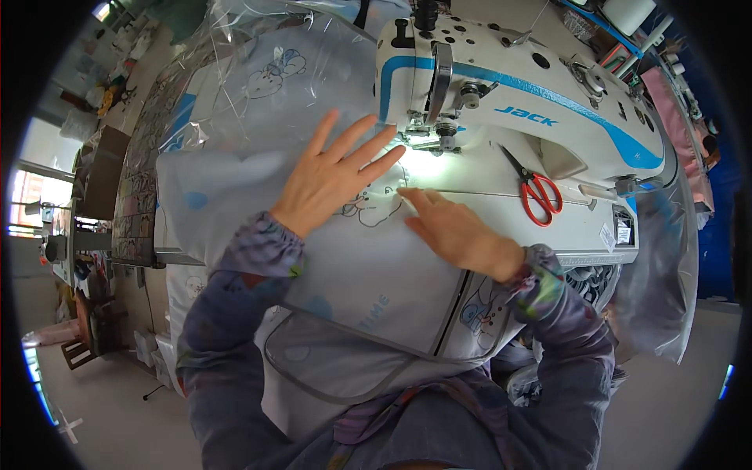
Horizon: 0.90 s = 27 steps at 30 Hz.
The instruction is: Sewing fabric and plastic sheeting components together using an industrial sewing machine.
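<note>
Sleeves (227, 329), cloth (376, 270), white table (501, 213), grey floor (149, 431)

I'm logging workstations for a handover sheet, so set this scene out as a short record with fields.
Left hand: fingers spread over the pale grey cloth
Right hand: fingertips at the cloth, near a printed outline drawing
Machine: white sewing machine with a blue stripe
Lighting: bright glow beneath the machine's head
Tool: red-handled scissors, lying right of the glow
Unclear: how firmly either hand presses
</note>
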Tool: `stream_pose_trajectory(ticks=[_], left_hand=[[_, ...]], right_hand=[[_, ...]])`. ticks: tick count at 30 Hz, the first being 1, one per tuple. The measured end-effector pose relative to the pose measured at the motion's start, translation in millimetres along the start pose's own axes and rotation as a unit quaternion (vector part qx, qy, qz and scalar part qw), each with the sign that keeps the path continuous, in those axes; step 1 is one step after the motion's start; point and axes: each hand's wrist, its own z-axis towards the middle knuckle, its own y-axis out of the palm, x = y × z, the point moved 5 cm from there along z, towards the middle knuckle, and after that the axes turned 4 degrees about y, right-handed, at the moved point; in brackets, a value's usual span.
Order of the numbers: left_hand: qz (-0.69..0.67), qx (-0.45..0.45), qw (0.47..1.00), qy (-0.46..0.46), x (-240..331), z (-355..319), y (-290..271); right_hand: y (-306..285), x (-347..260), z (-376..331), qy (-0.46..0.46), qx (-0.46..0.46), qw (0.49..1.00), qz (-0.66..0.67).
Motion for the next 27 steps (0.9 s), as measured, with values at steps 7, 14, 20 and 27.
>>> stream_pose_trajectory(ticks=[7,14,20,27], left_hand=[[-0.212,-0.027,0.977,0.018,28,-6,5],[-0.270,-0.032,0.959,-0.081,43,-8,11],[-0.253,0.040,0.965,-0.052,39,3,16],[-0.241,-0.026,0.969,-0.056,30,20,33]], right_hand=[[15,2,-21,0.005,0.077,0.994,-0.080],[16,8,-27,-0.024,0.094,0.976,-0.194],[11,13,-11,-0.015,0.125,0.968,-0.216],[4,22,5,0.024,0.125,0.964,-0.232]])
